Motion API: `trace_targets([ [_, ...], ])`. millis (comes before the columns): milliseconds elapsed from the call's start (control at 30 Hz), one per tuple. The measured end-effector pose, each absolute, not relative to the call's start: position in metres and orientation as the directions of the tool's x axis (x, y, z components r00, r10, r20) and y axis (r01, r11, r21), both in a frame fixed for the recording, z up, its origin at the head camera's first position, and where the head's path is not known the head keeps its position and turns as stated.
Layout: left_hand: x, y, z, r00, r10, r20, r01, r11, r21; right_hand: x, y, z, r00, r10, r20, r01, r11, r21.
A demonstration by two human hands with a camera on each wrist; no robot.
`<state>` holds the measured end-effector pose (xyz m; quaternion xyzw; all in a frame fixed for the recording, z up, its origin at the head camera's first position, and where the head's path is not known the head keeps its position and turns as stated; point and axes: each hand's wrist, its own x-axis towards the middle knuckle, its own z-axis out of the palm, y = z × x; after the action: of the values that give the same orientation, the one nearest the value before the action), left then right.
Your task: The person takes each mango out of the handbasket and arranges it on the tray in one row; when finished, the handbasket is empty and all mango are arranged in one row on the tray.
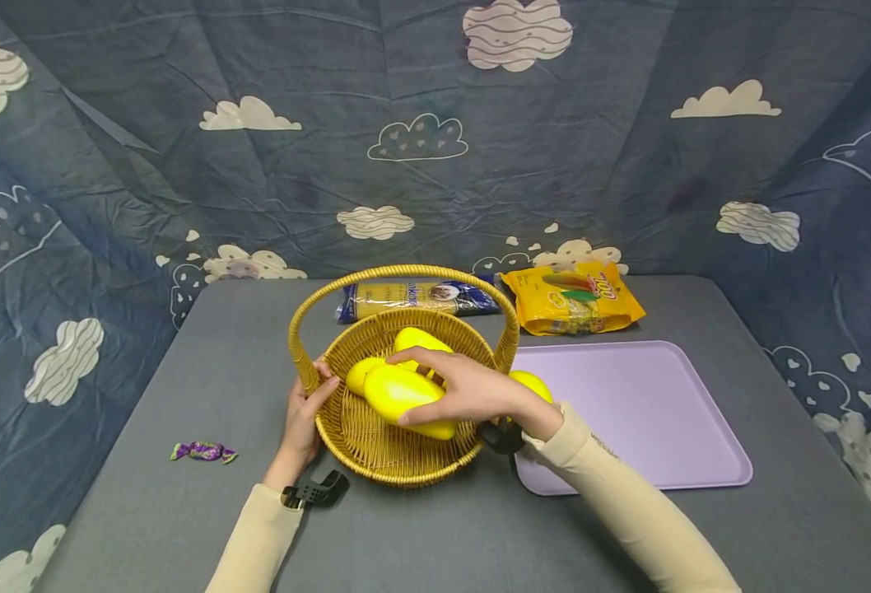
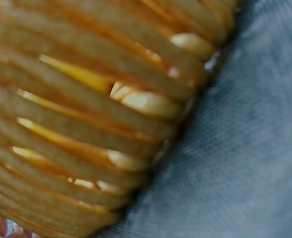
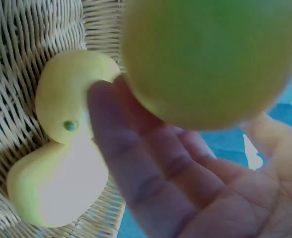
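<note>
My right hand (image 1: pixel 472 387) grips a yellow mango (image 1: pixel 406 397) over the wicker basket (image 1: pixel 398 476), thumb on the near side and fingers across its top. Below it, two more mangoes lie inside the basket: one mango (image 3: pixel 76 94) shows a small green stem spot, and a second mango (image 3: pixel 61 183) leans against it. At the basket's left side, where the handle meets the rim, my left hand (image 1: pixel 304 418) holds on with the thumb over the edge. The left wrist view is filled mostly by the basket's woven wall (image 2: pixel 76 129).
Right of the basket lies a lilac tray (image 1: pixel 628 412), with another mango (image 1: pixel 532 384) at its left end, partly hidden by my right wrist. Behind stand a spaghetti packet (image 1: pixel 406 300) and a yellow bag (image 1: pixel 572 298). A purple wrapped candy (image 1: pixel 203 451) lies at the left.
</note>
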<state>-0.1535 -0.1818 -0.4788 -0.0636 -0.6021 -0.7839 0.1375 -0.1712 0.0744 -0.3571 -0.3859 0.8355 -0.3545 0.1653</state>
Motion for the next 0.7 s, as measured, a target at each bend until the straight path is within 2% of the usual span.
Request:
trace_targets([
  [200,-0.154,-0.182,-0.479,-0.953,-0.141,0.267,0.294,-0.239,0.925,-0.16,0.084,-0.359,-0.742,-0.66,0.12,-0.485,0.404,-0.776],
  [333,-0.153,-0.182,-0.48,-0.954,-0.14,0.267,0.294,-0.241,0.925,-0.152,0.092,-0.36,-0.779,-0.606,0.163,-0.451,0.359,-0.817],
  [700,-0.153,-0.183,-0.479,-0.955,-0.135,0.266,0.292,-0.245,0.925,-0.14,0.123,-0.367,-0.768,-0.596,0.235,-0.419,0.19,-0.888],
])
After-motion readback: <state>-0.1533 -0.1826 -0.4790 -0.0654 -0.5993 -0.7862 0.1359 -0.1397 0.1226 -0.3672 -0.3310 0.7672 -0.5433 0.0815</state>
